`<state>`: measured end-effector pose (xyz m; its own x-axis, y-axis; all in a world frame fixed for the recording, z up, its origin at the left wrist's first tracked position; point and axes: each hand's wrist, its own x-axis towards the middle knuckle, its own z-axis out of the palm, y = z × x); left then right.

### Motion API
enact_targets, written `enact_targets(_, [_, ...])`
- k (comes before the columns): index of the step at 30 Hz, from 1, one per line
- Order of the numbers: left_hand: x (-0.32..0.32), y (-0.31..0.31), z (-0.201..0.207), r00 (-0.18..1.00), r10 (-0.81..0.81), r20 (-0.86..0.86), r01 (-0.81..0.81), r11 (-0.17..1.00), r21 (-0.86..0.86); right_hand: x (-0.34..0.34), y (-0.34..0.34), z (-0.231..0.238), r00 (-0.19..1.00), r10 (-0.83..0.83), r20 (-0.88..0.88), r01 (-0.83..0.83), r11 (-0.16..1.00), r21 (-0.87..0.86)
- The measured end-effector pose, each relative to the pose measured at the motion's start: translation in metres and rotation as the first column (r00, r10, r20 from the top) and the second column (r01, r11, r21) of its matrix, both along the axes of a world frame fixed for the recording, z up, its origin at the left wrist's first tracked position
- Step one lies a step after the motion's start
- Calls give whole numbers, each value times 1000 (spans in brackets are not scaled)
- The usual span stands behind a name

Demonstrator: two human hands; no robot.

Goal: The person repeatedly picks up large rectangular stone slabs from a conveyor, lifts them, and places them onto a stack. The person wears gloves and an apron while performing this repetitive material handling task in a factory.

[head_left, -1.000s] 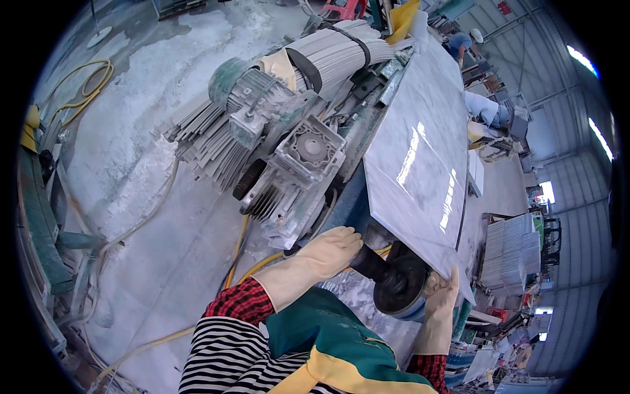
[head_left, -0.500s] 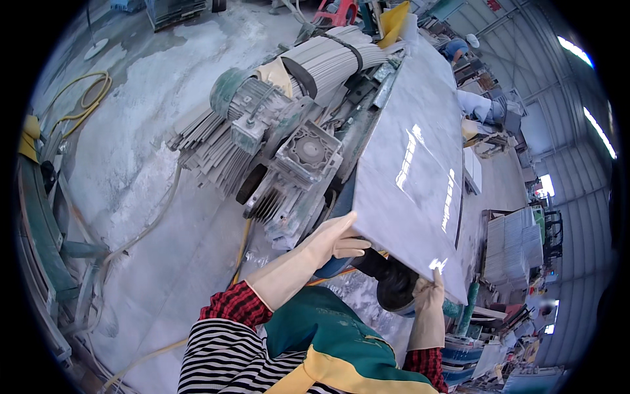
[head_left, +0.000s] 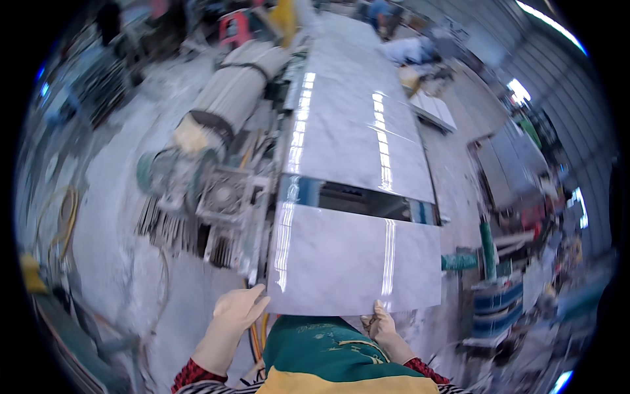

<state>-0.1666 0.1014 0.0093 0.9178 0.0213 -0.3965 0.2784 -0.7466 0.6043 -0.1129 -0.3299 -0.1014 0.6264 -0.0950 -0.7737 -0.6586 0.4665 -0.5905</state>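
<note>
A polished pale grey marbled slab (head_left: 348, 262) lies close in front of my body. My right hand (head_left: 379, 323), in a cream rubber glove, pinches its near edge, thumb on top and the other fingers below. My left hand (head_left: 241, 307), gloved likewise, is at the slab's near left corner with fingers extended; blur hides whether they touch it. Beyond a dark gap lies a longer slab of similar stone (head_left: 351, 125). Blue belt (head_left: 307, 192) shows at both ends of the gap.
A dusty motor and gearbox (head_left: 223, 197) stand left of the slabs, beside a strapped bundle of long strips (head_left: 239, 85). A green pipe (head_left: 459, 261) juts out at the right, near stacked blue trays (head_left: 495, 308). Another person (head_left: 380, 14) is far off.
My view has swung so the slabs now run straight ahead. A gap between the near and far slabs has come into sight. My left fingers have shifted outward at the corner.
</note>
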Motion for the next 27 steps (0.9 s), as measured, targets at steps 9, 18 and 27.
enact_targets(9, [239,-83,39,612,-519,597,380,855,354,-16,0,-74,990,118,77,-114,992,-62])
enact_targets(18, [303,-106,-26,906,-415,84,401,905,143,-25,-1,-112,944,182,276,-202,978,43])
enact_targets(27, [260,-137,40,963,-194,187,205,978,-41,-3,-52,-28,955,189,231,-169,980,-102])
